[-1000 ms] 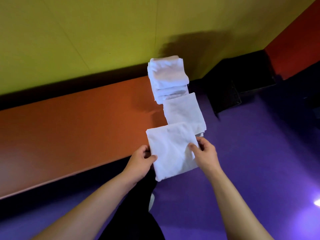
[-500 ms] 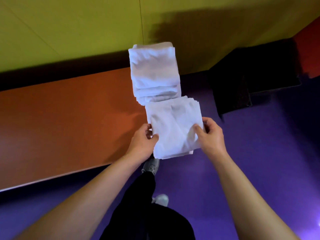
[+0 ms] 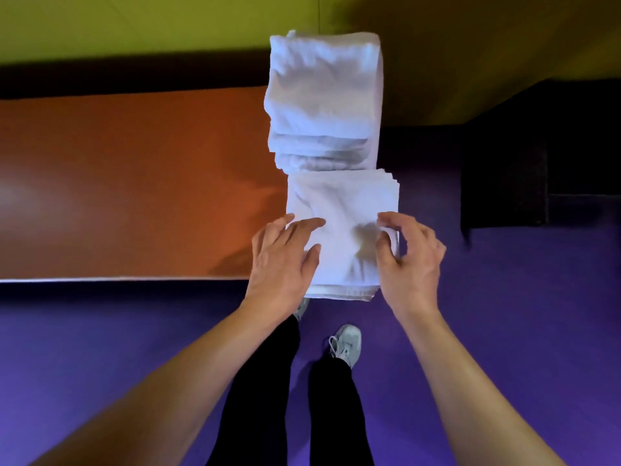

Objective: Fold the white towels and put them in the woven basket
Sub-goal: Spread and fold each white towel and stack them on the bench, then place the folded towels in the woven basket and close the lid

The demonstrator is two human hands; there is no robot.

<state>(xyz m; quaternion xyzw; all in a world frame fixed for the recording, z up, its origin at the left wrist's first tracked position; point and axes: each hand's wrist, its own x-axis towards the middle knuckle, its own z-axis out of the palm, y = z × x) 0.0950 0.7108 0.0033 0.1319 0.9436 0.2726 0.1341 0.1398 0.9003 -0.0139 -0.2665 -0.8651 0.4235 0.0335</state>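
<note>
A folded white towel [image 3: 342,216] lies on top of a low stack at the right end of the orange table [image 3: 134,183]. Behind it stands a taller stack of folded white towels [image 3: 324,95]. My left hand [image 3: 285,257] rests flat on the near towel's left edge with its fingers spread. My right hand [image 3: 408,257] is curled at the towel's right edge, which sits between thumb and fingers. No woven basket is in view.
A yellow-green wall rises behind the table. A dark box-like shape [image 3: 524,163] stands on the purple floor [image 3: 504,331] to the right. My legs and grey shoe [image 3: 347,343] are below the table's near edge.
The towel I held in the air in both hands has come down onto the near stack. My left hand has let go and lies flat; the view has moved closer.
</note>
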